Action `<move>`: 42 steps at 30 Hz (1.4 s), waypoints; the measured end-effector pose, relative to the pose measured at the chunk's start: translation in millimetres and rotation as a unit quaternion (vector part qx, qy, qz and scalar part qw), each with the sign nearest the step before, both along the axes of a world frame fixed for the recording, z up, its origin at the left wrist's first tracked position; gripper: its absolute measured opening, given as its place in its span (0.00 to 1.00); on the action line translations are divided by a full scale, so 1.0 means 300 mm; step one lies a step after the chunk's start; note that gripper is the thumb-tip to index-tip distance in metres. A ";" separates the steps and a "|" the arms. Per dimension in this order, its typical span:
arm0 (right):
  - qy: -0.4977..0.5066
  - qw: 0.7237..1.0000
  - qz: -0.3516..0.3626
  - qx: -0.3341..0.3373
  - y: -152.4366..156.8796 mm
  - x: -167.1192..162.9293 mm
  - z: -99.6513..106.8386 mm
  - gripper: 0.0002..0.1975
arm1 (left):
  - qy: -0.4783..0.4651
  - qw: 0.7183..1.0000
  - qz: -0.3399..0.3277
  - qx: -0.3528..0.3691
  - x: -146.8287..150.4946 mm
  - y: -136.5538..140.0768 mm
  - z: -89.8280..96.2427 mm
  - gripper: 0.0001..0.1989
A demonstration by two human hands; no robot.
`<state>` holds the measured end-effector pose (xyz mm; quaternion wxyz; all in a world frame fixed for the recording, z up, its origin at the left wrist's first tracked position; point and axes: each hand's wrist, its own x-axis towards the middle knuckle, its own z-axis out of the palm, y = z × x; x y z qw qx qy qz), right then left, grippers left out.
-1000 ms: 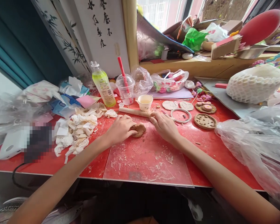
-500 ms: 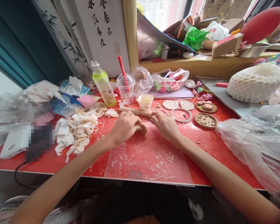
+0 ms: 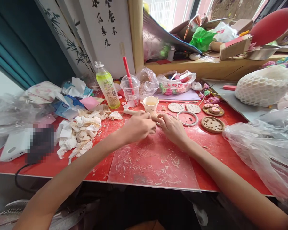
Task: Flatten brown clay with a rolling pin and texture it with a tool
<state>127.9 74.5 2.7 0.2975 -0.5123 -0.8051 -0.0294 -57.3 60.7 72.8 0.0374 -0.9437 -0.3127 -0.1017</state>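
The left hand (image 3: 139,127) is just above the far part of a clear sheet (image 3: 153,169) on the red counter (image 3: 213,169). Its fingers are curled inward around a piece of brown clay (image 3: 153,131), which is mostly hidden by the hand. The right hand (image 3: 174,130) is just to the right, with its fingers bent and pointing left at the right end of a pale rolling pin (image 3: 130,111). Whether those fingers grip the pin or only rest by it, I cannot tell.

The rolling pin lies on the far side of both hands, partly covered by the left one. Beyond it stands a paper cup (image 3: 150,110) with pale liquid in it. To the right of the cup are two flat pale discs, and nearer, a ring (image 3: 188,125) lies on the counter. Farther right is a round brown piece with dark spots (image 3: 213,124). Crumbs and scrapings are scattered over the sheet. To the left, crumpled tissues (image 3: 86,131) are heaped near a bottle of yellow-green drink (image 3: 107,89) and a clear plastic cup with a red straw (image 3: 132,95).
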 end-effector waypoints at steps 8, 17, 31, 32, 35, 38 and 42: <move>-0.013 1.000 -0.004 -0.003 -0.001 -0.006 0.000 0.20 | -0.047 0.994 0.097 -0.019 -0.107 -0.020 -0.136 0.10; -0.007 1.000 -0.006 0.000 0.000 -0.003 0.002 0.20 | -0.232 0.963 0.119 0.064 -0.089 -0.037 -0.099 0.09; -0.013 1.000 0.005 0.005 -0.008 -0.008 0.015 0.18 | -0.047 0.993 0.090 -0.056 -0.070 -0.032 -0.094 0.16; -0.011 1.000 0.007 0.005 -0.007 -0.008 0.014 0.18 | -0.035 0.996 0.073 -0.048 -0.071 -0.040 -0.103 0.17; -0.012 1.000 0.012 0.007 -0.006 -0.010 0.012 0.18 | 0.011 0.999 0.034 -0.013 -0.082 -0.089 -0.144 0.23; -0.022 1.000 0.019 0.003 -0.006 -0.016 0.008 0.18 | 0.039 0.999 0.021 -0.016 -0.090 -0.132 -0.176 0.26; -0.009 1.000 0.026 -0.009 -0.004 -0.020 -0.004 0.17 | 0.040 0.990 0.020 -0.131 -0.096 -0.119 -0.138 0.28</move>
